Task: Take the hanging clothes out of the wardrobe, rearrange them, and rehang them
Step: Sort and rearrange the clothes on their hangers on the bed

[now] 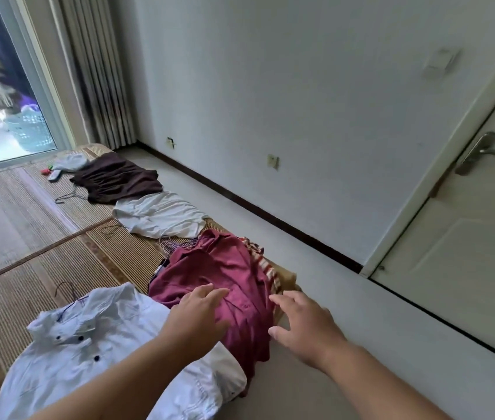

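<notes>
Maroon shirt (225, 268) lies on the mat (28, 298) beside a white shirt (103, 344); left hand (197, 310) and right hand (303, 325) hover over it, fingers (200, 293) spread, grasping nothing.

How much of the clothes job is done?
Done: the brown garment, white garment, maroon shirt and white buttoned shirt lie on the mat. In hand: the open left hand and right hand reach for the maroon shirt. Left: sorting and rehanging them all.

bright daylight from glass door (6, 95) at left; soft shadows, motion blur throughout, wide-angle bending at edges.
</notes>
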The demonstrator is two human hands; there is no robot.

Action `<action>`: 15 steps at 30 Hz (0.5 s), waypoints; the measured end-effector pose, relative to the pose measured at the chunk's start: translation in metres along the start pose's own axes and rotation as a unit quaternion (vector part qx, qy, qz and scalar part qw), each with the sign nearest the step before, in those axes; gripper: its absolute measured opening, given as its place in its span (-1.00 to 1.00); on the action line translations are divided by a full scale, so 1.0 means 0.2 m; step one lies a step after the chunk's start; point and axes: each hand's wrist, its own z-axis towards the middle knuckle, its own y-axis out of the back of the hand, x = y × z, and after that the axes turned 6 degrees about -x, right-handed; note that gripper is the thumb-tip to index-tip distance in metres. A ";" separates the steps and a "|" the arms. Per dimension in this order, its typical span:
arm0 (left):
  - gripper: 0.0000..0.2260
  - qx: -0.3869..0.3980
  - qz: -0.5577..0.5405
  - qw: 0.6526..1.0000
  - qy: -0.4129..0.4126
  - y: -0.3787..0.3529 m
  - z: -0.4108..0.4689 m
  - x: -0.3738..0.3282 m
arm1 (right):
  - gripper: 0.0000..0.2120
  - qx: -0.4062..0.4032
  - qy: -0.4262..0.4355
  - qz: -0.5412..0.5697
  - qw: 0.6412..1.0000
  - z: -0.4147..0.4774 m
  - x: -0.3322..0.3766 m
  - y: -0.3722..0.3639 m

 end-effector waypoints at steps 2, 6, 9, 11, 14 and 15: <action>-0.42 0.009 -0.002 1.000 0.010 -0.06 0.11 0.01 | -0.39 0.015 0.007 -0.011 1.000 0.12 -0.06 -0.01; -0.44 0.020 -0.004 0.999 0.039 -0.16 0.34 0.10 | -0.39 0.036 0.026 -0.030 0.999 0.43 -0.13 -0.03; -0.44 0.028 -0.006 0.997 0.070 -0.19 0.57 0.21 | -0.40 0.049 0.043 -0.022 0.998 0.74 -0.16 -0.05; -0.44 0.037 -0.005 0.995 0.093 -0.19 0.72 0.29 | -0.39 0.062 0.051 -0.019 0.997 0.94 -0.17 -0.07; -0.45 0.051 0.010 0.991 0.119 -0.20 0.88 0.40 | -0.39 0.072 0.061 -0.017 0.995 1.20 -0.19 -0.10; -0.45 0.053 0.012 0.990 0.130 -0.20 0.94 0.45 | -0.39 0.076 0.062 -0.017 0.995 1.28 -0.20 -0.12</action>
